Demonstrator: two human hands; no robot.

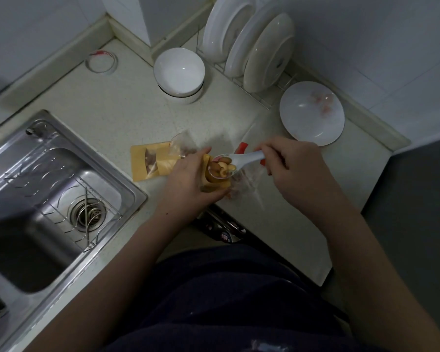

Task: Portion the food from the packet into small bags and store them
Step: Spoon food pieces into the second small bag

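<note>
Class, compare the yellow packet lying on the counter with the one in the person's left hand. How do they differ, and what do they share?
The counter packet lies flat; the held packet stands upright, gripped by the left hand. The counter packet has a clear bag across it; the held packet has a loaded spoon at its open mouth. Both are yellow-brown.

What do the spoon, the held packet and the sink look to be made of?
The spoon is white and glossy, likely ceramic or hard plastic, going by its smooth sheen. The held packet is matte tan and looks like kraft paper. The sink looks like brushed stainless steel, given its grey metallic reflections.
</note>
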